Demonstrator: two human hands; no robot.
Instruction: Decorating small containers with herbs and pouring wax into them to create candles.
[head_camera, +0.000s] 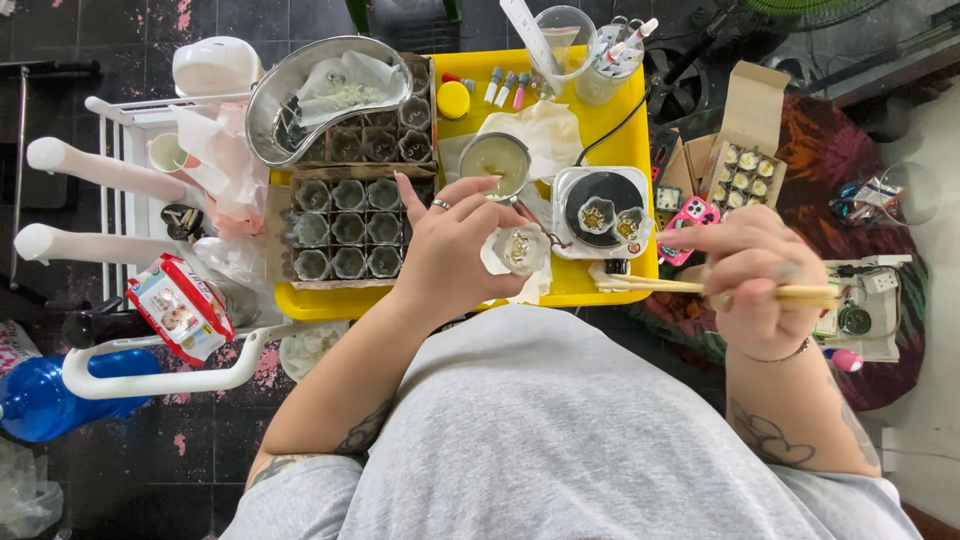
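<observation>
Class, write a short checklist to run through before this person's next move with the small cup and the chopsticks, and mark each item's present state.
1. Left hand grips the small clear cup: ok.
2. Cup upright, contents inside: ok.
3. Right hand holds the wooden chopsticks: ok.
4. Chopstick tips close to the cup: ok.
5. Two cups resting on the small scale: ok.
6. Scale reading: cannot tell.

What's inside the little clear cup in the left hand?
The small clear cup, held in the left hand, shows a small clump of golden-yellow bits at its centre. What they are is too small to tell, and the fingers cover the cup's left side.
</observation>
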